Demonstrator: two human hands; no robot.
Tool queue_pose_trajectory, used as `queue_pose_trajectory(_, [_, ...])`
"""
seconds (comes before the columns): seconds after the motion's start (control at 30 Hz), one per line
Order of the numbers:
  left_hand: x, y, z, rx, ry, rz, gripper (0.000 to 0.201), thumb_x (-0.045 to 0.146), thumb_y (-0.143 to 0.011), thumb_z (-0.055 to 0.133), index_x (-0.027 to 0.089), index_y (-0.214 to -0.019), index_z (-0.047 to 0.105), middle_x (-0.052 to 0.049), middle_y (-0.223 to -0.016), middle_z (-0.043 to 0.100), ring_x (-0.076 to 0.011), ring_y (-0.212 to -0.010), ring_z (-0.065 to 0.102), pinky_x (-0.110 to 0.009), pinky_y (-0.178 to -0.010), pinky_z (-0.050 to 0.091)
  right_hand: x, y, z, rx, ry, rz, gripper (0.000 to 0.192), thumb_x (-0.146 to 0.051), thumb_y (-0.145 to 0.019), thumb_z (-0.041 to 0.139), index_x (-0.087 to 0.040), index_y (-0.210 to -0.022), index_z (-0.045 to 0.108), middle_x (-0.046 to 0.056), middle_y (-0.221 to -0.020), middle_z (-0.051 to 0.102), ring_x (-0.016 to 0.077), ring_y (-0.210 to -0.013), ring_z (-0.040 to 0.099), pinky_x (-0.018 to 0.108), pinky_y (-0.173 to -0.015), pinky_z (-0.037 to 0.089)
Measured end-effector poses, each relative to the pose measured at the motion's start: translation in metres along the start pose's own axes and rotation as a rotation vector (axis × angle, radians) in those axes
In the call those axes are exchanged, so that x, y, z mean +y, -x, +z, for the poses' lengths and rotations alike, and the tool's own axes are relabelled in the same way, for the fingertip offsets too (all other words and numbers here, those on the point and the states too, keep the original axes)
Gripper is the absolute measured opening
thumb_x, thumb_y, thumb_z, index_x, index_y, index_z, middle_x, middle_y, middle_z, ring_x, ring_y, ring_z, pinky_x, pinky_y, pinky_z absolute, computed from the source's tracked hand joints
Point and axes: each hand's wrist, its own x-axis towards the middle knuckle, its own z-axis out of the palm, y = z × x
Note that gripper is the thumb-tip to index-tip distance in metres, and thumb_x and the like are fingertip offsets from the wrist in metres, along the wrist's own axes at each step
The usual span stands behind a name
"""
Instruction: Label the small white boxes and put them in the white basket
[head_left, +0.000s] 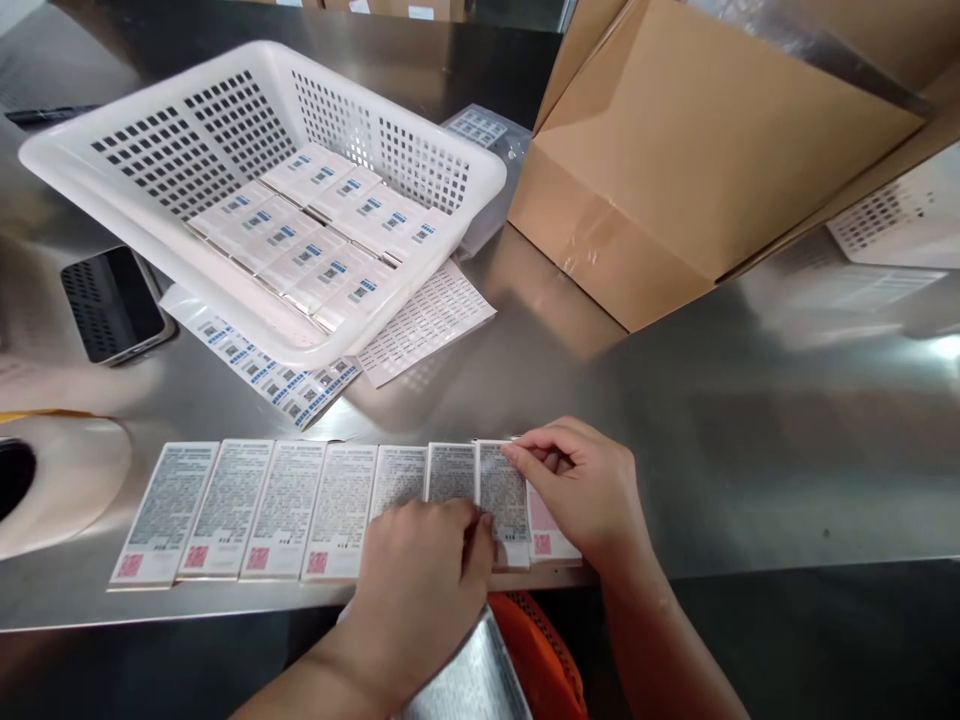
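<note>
Small white flat boxes lie side by side in a row along the table's front edge, such as the leftmost box [161,515]. Most carry a panel of dense black print and a pink square code. My right hand [589,485] is closed, thumb and forefinger pinched at the upper right corner of a printed label [501,490] over a box near the row's right end. My left hand [424,580] is curled closed, its fingertips at that label's lower part, covering some boxes below. The rightmost box [544,520], partly under my right hand, shows pink without black print.
A white perforated basket [225,285] holds rows of small boxes with blue-and-black stickers. Sticker sheets [431,322] lie under it. A phone [116,305] and a roll [79,485] are at left. A large cardboard box [637,170] stands at back right.
</note>
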Motion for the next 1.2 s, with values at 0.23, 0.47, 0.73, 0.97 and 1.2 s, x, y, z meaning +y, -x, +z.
queue_pose_trajectory(0.23, [0.0001, -0.0016, -0.0030, -0.023, -0.013, -0.010, 0.040, 0.033, -0.093, 0.038, 0.023, -0.072, 0.069, -0.009, -0.072, 0.074, -0.0281, -0.067, 0.068, -0.033, -0.058, 0.020, -0.0001, -0.0005, 0.0011, 0.001, 0.009, -0.006, 0.009, -0.026, -0.080, 0.075, -0.025, -0.071, 0.073, -0.004, -0.065, 0.064, 0.0104, -0.054, 0.056, 0.024, -0.053, 0.043])
queue_pose_trajectory(0.47, [0.0024, -0.0038, -0.0072, -0.049, -0.012, -0.029, 0.037, 0.031, -0.092, 0.041, 0.023, -0.071, 0.070, -0.009, -0.072, 0.074, -0.0265, -0.068, 0.067, -0.033, -0.058, 0.022, -0.0027, -0.0002, 0.0002, -0.002, 0.006, 0.006, 0.010, -0.026, -0.080, 0.075, -0.024, -0.070, 0.072, -0.004, -0.065, 0.064, 0.0103, -0.055, 0.057, 0.023, -0.054, 0.044])
queue_pose_trajectory(0.73, [0.0000, -0.0013, -0.0067, -0.017, 0.013, 0.007, 0.036, 0.030, -0.092, 0.044, 0.022, -0.068, 0.070, -0.006, -0.067, 0.073, -0.0218, -0.062, 0.063, -0.032, -0.057, 0.022, -0.0042, -0.0014, -0.0011, -0.009, 0.015, -0.007, 0.009, -0.023, -0.078, 0.075, -0.024, -0.071, 0.072, -0.005, -0.064, 0.062, 0.0093, -0.056, 0.057, 0.021, -0.056, 0.044])
queue_pose_trajectory(0.97, [-0.0007, -0.0025, -0.0080, -0.059, 0.007, -0.011, 0.038, 0.032, -0.093, 0.042, 0.022, -0.068, 0.068, -0.006, -0.067, 0.072, -0.0223, -0.063, 0.062, -0.032, -0.058, 0.022, -0.0022, -0.0018, -0.0005, 0.008, -0.004, -0.018, 0.006, -0.023, -0.076, 0.079, -0.024, -0.076, 0.074, -0.005, -0.066, 0.060, 0.0085, -0.056, 0.057, 0.021, -0.058, 0.045])
queue_pose_trajectory(1.2, [-0.0002, -0.0031, -0.0084, -0.076, 0.000, -0.021, 0.038, 0.032, -0.093, 0.042, 0.022, -0.068, 0.068, -0.006, -0.067, 0.071, -0.0230, -0.064, 0.062, -0.032, -0.059, 0.023, 0.0016, -0.0012, -0.0007, -0.013, -0.024, -0.016, 0.015, -0.019, -0.077, 0.078, -0.025, -0.089, 0.073, -0.006, -0.068, 0.060, 0.0090, -0.056, 0.057, 0.022, -0.059, 0.047])
